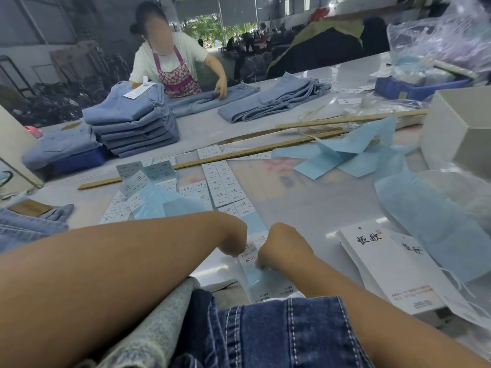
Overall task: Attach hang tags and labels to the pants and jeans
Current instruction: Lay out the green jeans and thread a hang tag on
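A strip of white printed stickers on pale blue backing (255,229) runs down the table toward me. My left hand (233,239) and my right hand (279,244) sit curled on either side of its near end and pinch it around the sticker marked 1103. The fingertips are hidden under the knuckles. A stack of white hang tags (393,266) with black characters lies just right of my right hand. Dark blue jeans (279,333) lie at the near edge below my hands. More sticker sheets (220,181) are spread beyond.
Two long wooden rulers (239,155) cross the table. Peeled blue backing paper (345,152) lies at right. A pile of folded light jeans (132,120) stands far left, where another person folds a pair (212,99). A white box (459,128) and plastic bags sit far right.
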`<act>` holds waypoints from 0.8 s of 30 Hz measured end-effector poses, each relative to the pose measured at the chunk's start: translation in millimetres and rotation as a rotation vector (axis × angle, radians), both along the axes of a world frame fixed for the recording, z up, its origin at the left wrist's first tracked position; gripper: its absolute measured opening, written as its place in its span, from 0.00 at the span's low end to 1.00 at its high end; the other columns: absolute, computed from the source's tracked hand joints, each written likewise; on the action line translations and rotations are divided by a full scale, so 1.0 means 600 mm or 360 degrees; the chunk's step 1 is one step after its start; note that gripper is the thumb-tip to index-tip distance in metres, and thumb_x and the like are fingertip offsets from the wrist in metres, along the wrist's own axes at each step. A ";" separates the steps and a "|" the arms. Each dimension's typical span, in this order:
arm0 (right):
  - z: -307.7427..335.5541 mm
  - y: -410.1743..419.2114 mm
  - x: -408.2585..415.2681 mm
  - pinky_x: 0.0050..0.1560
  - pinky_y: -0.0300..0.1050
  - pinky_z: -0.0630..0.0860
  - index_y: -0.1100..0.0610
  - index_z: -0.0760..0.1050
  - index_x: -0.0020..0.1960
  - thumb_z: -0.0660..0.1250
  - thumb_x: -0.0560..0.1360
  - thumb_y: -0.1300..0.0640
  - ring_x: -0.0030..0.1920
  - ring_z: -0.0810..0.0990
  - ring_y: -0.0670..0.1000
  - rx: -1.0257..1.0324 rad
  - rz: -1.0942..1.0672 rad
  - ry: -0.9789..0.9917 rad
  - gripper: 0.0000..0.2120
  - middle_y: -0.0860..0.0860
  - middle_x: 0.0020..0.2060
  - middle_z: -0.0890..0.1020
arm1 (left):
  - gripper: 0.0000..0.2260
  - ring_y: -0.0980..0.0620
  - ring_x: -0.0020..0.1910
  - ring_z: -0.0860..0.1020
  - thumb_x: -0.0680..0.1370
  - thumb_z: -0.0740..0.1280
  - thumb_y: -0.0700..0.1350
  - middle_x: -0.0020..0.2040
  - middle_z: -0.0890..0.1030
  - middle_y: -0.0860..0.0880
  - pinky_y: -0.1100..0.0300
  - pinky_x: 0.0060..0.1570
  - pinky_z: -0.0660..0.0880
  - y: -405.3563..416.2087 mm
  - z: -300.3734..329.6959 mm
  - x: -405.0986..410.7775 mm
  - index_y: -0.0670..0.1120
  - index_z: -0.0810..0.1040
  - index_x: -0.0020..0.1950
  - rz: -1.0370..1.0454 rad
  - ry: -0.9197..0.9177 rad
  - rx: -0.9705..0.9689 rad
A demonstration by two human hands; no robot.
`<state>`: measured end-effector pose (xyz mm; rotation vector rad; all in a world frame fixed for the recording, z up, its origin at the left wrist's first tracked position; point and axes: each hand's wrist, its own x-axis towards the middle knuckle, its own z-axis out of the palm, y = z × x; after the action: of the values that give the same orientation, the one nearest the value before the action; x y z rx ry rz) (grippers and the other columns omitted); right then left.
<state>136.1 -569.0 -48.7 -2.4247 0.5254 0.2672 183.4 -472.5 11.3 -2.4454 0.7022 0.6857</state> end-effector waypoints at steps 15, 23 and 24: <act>0.007 0.014 0.004 0.53 0.49 0.74 0.58 0.62 0.65 0.75 0.69 0.57 0.60 0.74 0.60 0.0056 -0.0089 0.0081 0.31 0.58 0.61 0.70 | 0.22 0.44 0.67 0.72 0.82 0.62 0.45 0.71 0.71 0.43 0.56 0.62 0.69 -0.002 -0.006 0.002 0.41 0.64 0.75 0.0028 0.0031 -0.0091; 0.018 -0.015 0.008 0.46 0.49 0.79 0.65 0.74 0.59 0.78 0.67 0.57 0.48 0.80 0.56 0.0677 -0.0161 0.0013 0.25 0.59 0.50 0.80 | 0.24 0.45 0.62 0.74 0.80 0.65 0.50 0.66 0.75 0.44 0.58 0.53 0.67 -0.003 -0.006 0.006 0.43 0.65 0.73 0.0101 0.0075 -0.0290; 0.017 -0.016 0.009 0.54 0.52 0.80 0.65 0.76 0.58 0.77 0.68 0.59 0.50 0.80 0.56 0.0754 -0.0173 -0.0004 0.22 0.61 0.53 0.81 | 0.24 0.45 0.62 0.74 0.80 0.65 0.51 0.65 0.75 0.44 0.58 0.52 0.67 -0.003 -0.006 0.007 0.43 0.66 0.73 0.0091 0.0070 -0.0320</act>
<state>141.2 -578.8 -38.8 -1.9319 0.5232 0.3035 187.4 -474.3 7.5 -2.6497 0.7533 0.7236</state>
